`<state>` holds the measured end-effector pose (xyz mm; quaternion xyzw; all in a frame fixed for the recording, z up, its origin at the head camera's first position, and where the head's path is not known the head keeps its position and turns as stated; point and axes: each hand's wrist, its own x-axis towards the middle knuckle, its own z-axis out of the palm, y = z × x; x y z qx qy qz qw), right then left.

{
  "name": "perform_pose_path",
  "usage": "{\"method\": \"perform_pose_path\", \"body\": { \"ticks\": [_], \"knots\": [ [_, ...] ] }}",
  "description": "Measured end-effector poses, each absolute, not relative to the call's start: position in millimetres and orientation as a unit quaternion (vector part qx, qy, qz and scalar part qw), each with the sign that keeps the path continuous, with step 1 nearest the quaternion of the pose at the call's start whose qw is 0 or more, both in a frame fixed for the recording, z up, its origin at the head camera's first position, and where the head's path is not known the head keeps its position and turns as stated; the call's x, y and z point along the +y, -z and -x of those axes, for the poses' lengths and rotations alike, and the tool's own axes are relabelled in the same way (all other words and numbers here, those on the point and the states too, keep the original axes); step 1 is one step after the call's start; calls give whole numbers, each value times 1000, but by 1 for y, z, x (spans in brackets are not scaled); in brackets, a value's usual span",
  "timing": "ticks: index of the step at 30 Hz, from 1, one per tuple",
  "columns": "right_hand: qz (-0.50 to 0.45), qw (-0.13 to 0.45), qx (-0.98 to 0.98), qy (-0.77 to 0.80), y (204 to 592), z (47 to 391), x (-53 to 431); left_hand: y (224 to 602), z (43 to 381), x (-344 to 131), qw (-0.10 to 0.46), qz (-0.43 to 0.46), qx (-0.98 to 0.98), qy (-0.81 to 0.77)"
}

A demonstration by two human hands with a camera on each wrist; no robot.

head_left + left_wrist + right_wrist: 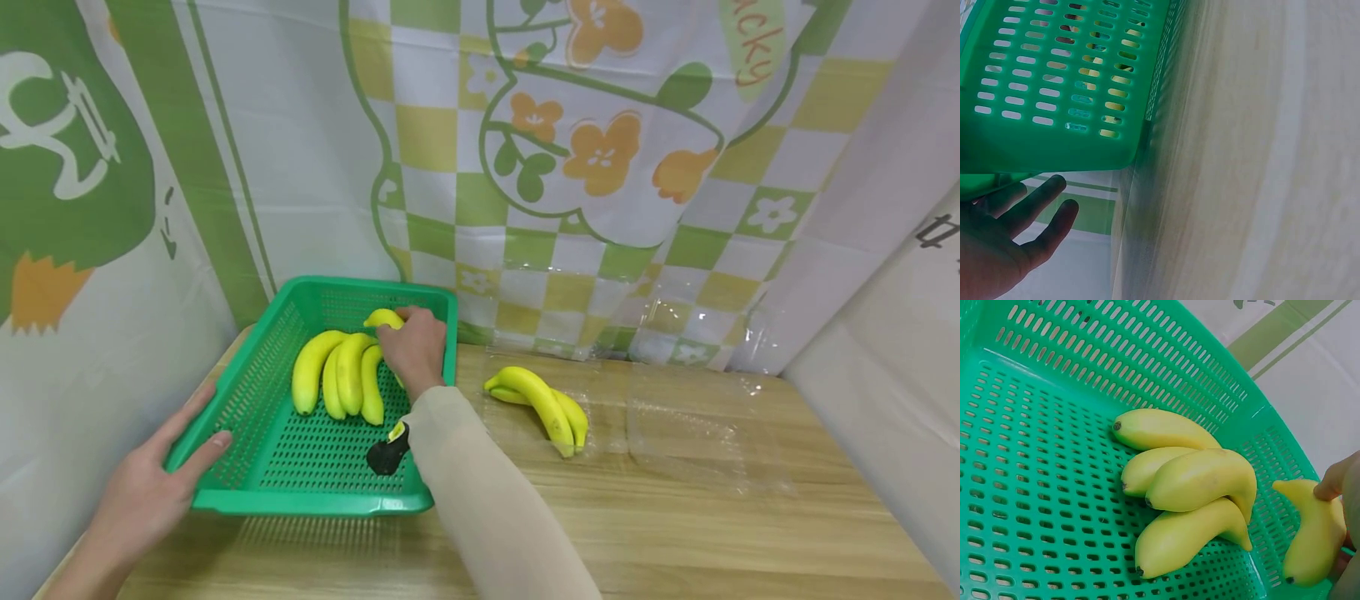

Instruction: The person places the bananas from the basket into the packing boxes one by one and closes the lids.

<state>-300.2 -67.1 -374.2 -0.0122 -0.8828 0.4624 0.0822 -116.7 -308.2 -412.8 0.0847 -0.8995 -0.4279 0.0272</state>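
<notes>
At lower left in the head view, holding the rim of a green basket (315, 504) with the left hand (146, 492), thumb over the inside, fingers (186, 415) along the outside. Toward the basket's far right corner, gripping a banana (384, 318) with the right hand (415, 346), fingers closed about it. Beside it on the perforated floor, four more bananas (349, 375). Out on the wooden bench (675, 542), two crossed bananas (534, 393), perhaps within clear plastic (697, 433) too faint to place. Behind, a checked, flowered cloth (426, 133).

From the left wrist, fingers apart and nearly straight, reaching past the basket's corner.

From the right wrist, pinching the same banana, thumb near its narrow end, other fingers mostly out of sight, just beside the cluster of four.
</notes>
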Motion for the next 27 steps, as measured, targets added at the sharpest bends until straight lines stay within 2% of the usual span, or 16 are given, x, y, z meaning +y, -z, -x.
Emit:
{"method": "perform_pose_path", "body": {
  "ticks": [11,27],
  "knots": [
    [-35,100,-847,-521,373,299,-68,414,115,-307,37,-85,-897,433],
    [-67,123,-810,-570,374,299,-67,411,116,-307,23,-92,-891,444]
  ]
}}
